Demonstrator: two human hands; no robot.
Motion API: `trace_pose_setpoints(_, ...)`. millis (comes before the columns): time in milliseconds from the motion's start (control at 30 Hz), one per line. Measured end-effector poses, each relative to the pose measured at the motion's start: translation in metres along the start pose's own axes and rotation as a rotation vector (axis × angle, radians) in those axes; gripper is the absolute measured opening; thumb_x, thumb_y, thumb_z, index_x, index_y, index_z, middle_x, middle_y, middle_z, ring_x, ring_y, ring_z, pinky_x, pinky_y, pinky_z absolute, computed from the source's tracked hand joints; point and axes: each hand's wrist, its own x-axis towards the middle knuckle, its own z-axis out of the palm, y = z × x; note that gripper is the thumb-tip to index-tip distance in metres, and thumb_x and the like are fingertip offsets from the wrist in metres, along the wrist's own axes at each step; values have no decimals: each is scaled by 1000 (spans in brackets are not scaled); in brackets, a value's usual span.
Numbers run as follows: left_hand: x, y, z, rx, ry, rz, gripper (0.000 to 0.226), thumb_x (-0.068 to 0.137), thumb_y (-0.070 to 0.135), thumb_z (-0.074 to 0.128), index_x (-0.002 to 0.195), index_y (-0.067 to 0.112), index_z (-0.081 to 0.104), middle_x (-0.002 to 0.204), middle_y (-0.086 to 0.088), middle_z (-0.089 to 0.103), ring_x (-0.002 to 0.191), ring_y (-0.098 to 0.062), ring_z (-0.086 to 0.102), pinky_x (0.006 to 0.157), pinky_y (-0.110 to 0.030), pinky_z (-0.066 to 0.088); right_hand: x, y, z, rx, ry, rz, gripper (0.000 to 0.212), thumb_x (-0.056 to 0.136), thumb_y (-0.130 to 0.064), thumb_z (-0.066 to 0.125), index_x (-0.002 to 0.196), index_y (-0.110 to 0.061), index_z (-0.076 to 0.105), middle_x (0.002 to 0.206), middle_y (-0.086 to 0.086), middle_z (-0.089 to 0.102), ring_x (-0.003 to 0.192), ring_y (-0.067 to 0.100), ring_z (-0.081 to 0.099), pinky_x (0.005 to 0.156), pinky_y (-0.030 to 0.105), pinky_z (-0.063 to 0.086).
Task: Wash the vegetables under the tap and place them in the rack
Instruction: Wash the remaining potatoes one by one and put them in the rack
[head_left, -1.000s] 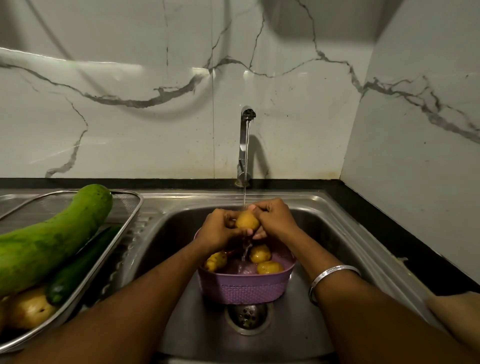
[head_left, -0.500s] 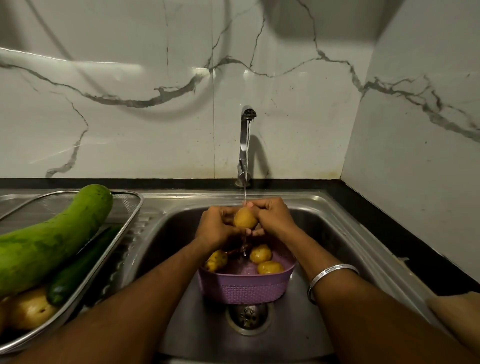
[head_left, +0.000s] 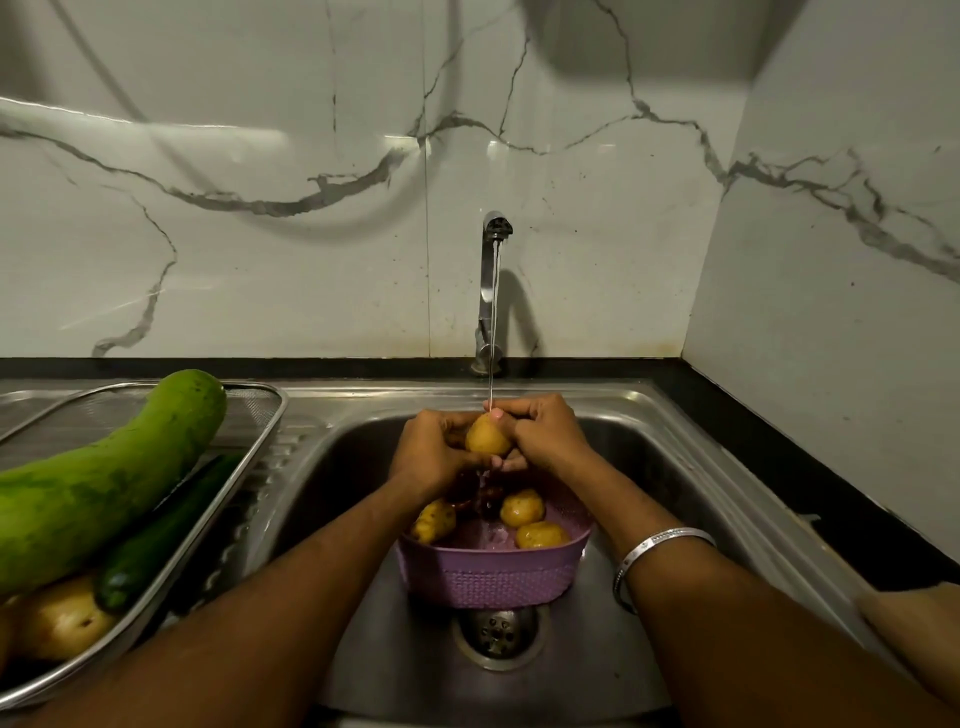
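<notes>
Centre frame: our left hand (head_left: 431, 457) and right hand (head_left: 543, 434) both grip one wet yellow potato (head_left: 485, 436) under the tap (head_left: 491, 291) stream, above the purple basket (head_left: 493, 577) in the sink (head_left: 675, 452). Rack (head_left: 260, 415) at left edge, crowded with a green gourd (head_left: 114, 478).

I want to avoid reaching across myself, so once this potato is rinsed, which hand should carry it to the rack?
Probably the left hand. The rack sits on the left side of the sink, and both hands already grip the potato, so the right hand can simply let go.
</notes>
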Motion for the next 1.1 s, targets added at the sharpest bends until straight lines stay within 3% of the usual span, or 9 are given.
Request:
trace_pose_setpoints(167,-2,-1,0,25,23,23,51,73,17,89,121,24,72,99,7,79,90,-3,74,87,-36,62,-2,5,4,-57,-26,-18,30,101,-18,62,131,-15,66,110,16,71,69,23,74,57,32,63)
trace_pose_setpoints(300,-2,1,2,30,12,22,48,74,17,88,119,25,73,96,9,79,91,-1,73,89,-36,61,-4,3,4,-114,24,-86,34,92,-19,75,125,-12,70,102,13,76,64,17,73,55,27,60)
trace_pose_setpoints(467,-2,2,1,8,-9,14,55,72,17,90,123,23,71,100,8,78,94,-4,74,90,-37,61,1,1,1,-102,33,-42,25,96,-17,70,121,-14,73,107,12,74,76,25,74,55,29,61)
trace_pose_setpoints(633,-2,2,0,8,-9,-22,57,70,18,91,123,22,72,101,5,78,92,-5,74,88,-38,62,1,2,1,-67,36,5,24,103,-16,58,123,-14,72,106,18,71,61,21,73,49,26,58)
trace_pose_setpoints(733,-2,6,1,-27,57,-49,51,71,20,91,119,23,73,100,5,78,90,-4,74,87,-35,62,0,2,4,91,2,102,30,106,-20,52,133,-15,63,113,24,67,74,25,73,61,37,65)
trace_pose_setpoints(900,-5,26,17,-89,231,-55,28,82,37,82,109,28,75,94,12,77,88,-1,72,81,-29,60,3,-1,13,357,122,244,38,96,-42,68,119,-12,68,111,12,71,103,31,69,84,48,62)
trace_pose_setpoints(1000,-5,33,26,-277,147,-183,28,100,41,58,125,30,68,125,4,69,117,-14,65,103,-44,53,3,-1,8,446,126,275,30,98,-36,66,113,-10,68,103,17,74,85,30,75,71,41,64)
trace_pose_setpoints(1067,-5,42,28,-299,72,-250,40,108,41,37,144,35,53,164,3,30,147,-19,33,122,-52,25,1,0,5,447,44,277,27,101,-33,61,115,-10,69,97,17,76,76,26,76,67,37,64)
trace_pose_setpoints(1100,-5,46,28,-343,54,-253,42,110,37,31,151,37,43,165,10,17,151,-18,22,123,-53,22,0,1,5,445,-2,273,27,102,-32,59,117,-11,70,94,15,77,76,25,76,67,37,64)
